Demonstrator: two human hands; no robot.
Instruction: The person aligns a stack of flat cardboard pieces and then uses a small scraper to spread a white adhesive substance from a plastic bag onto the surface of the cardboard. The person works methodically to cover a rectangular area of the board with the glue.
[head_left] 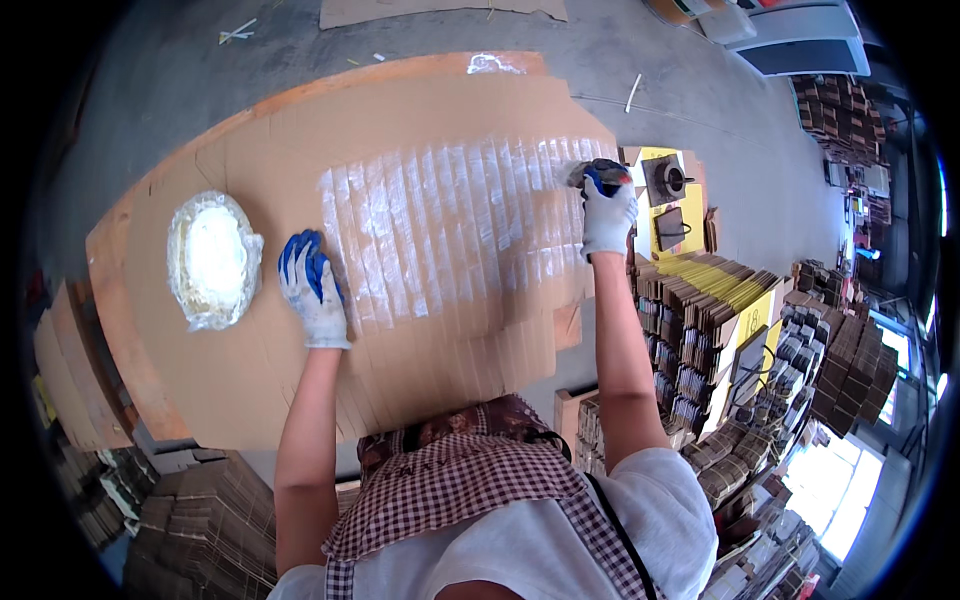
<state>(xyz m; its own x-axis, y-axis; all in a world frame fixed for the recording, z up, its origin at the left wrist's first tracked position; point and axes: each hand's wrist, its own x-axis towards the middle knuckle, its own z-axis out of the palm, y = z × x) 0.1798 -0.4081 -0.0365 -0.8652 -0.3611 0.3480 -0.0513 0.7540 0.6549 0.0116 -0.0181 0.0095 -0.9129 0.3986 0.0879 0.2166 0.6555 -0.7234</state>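
Note:
My left hand (314, 290), in a white glove with blue-coated fingers, lies with fingers stretched out on a brown cardboard sheet (250, 370). It rests at the left end of a row of narrow brown strips (440, 225) with shiny, whitish wet-looking smears. At the row's far right end, my right hand (608, 205), gloved alike, is closed around a dark brush-like tool (580, 174) with a bit of red near the fingers; the fingers partly cover it. Left of my left hand stands an oval container (214, 260) wrapped in clear plastic, with bright white stuff inside.
Right of the table are a yellow-and-white surface with a dark roll-shaped thing (672, 181) and stacks of folded cardboard (700, 300). More bundled cardboard (200, 520) stands at the lower left. The wooden table edge (110, 235) shows past the sheet. Scraps lie on the grey floor.

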